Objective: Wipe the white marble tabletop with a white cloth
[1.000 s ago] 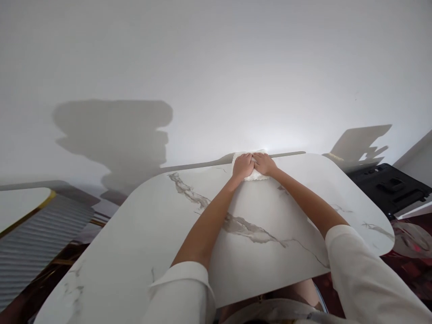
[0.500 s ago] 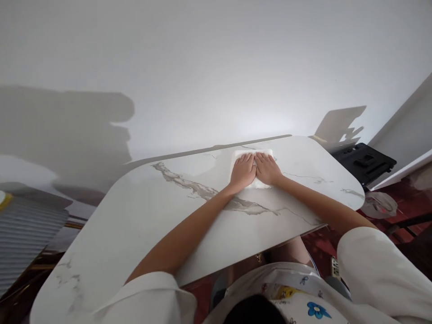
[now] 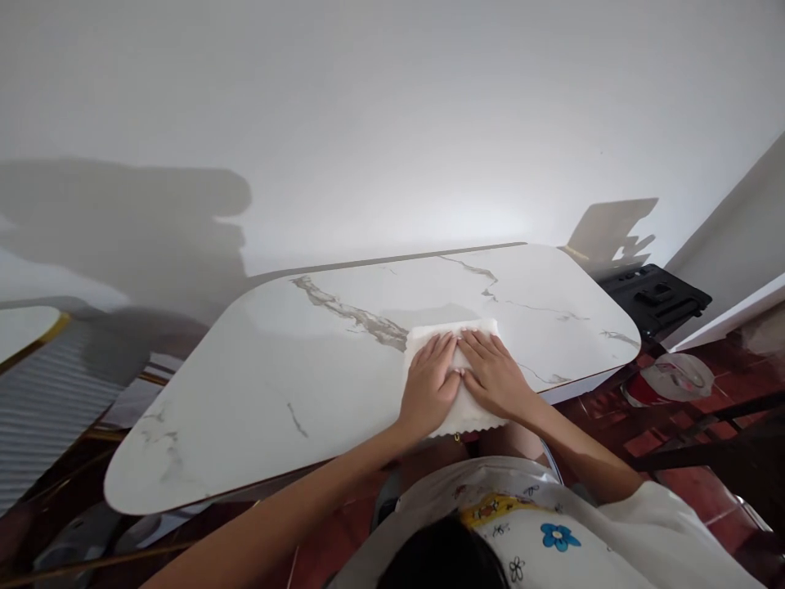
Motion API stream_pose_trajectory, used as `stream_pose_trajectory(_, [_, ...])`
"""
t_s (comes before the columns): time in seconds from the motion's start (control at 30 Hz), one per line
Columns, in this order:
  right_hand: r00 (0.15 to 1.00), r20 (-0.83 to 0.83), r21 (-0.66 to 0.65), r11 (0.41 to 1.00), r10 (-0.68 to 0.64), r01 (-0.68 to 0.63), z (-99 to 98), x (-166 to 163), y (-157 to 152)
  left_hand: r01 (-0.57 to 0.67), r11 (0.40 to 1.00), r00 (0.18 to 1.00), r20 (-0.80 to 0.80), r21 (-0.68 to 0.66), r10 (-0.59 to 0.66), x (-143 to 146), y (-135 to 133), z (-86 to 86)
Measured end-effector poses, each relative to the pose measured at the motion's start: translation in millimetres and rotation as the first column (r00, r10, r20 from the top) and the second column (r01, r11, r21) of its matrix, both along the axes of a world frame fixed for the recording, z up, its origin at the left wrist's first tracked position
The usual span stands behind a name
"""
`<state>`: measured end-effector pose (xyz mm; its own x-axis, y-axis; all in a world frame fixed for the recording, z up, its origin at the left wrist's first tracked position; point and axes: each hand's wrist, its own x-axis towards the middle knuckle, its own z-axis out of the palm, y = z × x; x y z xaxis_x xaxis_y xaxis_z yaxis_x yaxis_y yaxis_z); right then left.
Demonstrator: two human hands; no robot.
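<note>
The white cloth [image 3: 469, 411] lies spread at the near edge of the marble-patterned tabletop [image 3: 263, 368], right of its middle, with its scalloped lower border seeming to reach just past that edge. The left hand [image 3: 429, 384] and the right hand [image 3: 498, 375] rest on it palms down, fingers stretched forward, thumb tips meeting or almost so. Neither grip is clamped on anything: both are spread flat and hold the cloth by pressure alone. That is the likeliest weak point, in my judgement. If the palms press unevenly, the cloth could bunch or skid under one hand, and drawn further towards the body it could fold over the edge and slip down. With both forearms reaching over the rim, leaning hard there might also tip or shift the tabletop, though its supports are mostly hidden and I cannot tell how steady it is. The loose white clothing [image 3: 582, 515] sits close by, so a fold of it might catch on the rim. As for containers, a see-through plastic one [image 3: 680, 376], bag or tub, stands low on the right near the red floor [image 3: 699, 483]; something reddish shows in or through it, too unclear to name. Beyond the tabletop's right end lies a black case-like object [image 3: 653, 298]; whether it holds anything cannot be seen.
</note>
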<state>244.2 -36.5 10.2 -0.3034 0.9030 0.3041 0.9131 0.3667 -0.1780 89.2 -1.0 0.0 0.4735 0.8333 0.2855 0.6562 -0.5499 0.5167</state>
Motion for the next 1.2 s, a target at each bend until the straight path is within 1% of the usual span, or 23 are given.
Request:
stream_pose_trajectory(0.1, [1.000,0.000,-0.006,1.000,-0.004,0.004,0.6,21.7,-13.2,0.014,0.998,1.000,0.011,-0.057,-0.013,22.1,-11.9,4.6])
stream_pose_trajectory(0.17, [1.000,0.012,-0.003,1.000,-0.020,0.020,0.9,38.0,-15.0,0.020,0.996,1.000,0.009,-0.086,-0.019,40.3,-13.6,9.1])
stream_pose_trajectory(0.23, [0.999,0.032,-0.006,0.999,-0.039,0.039,1.2,53.5,-9.8,0.027,0.995,1.000,0.006,-0.095,-0.027,57.9,-10.1,13.7])
stream_pose_trajectory(0.33, [0.996,0.073,-0.020,0.999,-0.047,0.048,1.5,71.7,10.6,0.015,0.996,1.000,-0.006,-0.089,-0.015,77.2,5.2,18.2])
stream_pose_trajectory(0.43, [0.994,0.109,-0.014,1.000,-0.022,0.023,2.0,81.2,42.9,-0.019,0.999,1.000,-0.012,-0.046,0.019,86.3,31.6,18.6])
stream_pose_trajectory(0.6, [0.988,0.149,-0.023,0.999,0.032,-0.029,6.6,83.0,109.1,-0.105,0.993,0.994,-0.030,0.054,0.107,90.6,84.9,16.2])
stream_pose_trajectory(0.8, [0.983,0.137,-0.078,0.990,0.125,-0.116,13.4,77.7,186.1,-0.245,0.967,0.966,-0.064,0.068,0.249,92.2,143.7,16.4])
stream_pose_trajectory(0.9, [0.984,0.109,-0.060,0.989,0.143,-0.137,12.1,75.2,219.7,-0.264,0.961,0.959,-0.088,0.077,0.271,91.3,171.9,17.1])
stream_pose_trajectory(1.07, [0.984,0.064,-0.042,0.986,0.164,-0.162,9.6,78.9,265.7,-0.287,0.946,0.947,-0.100,0.152,0.304,96.8,213.5,16.7])
stream_pose_trajectory(1.2, [0.989,0.053,-0.039,0.990,0.138,-0.136,11.7,92.9,285.7,-0.266,0.945,0.948,-0.128,0.191,0.292,112.6,237.3,18.4])
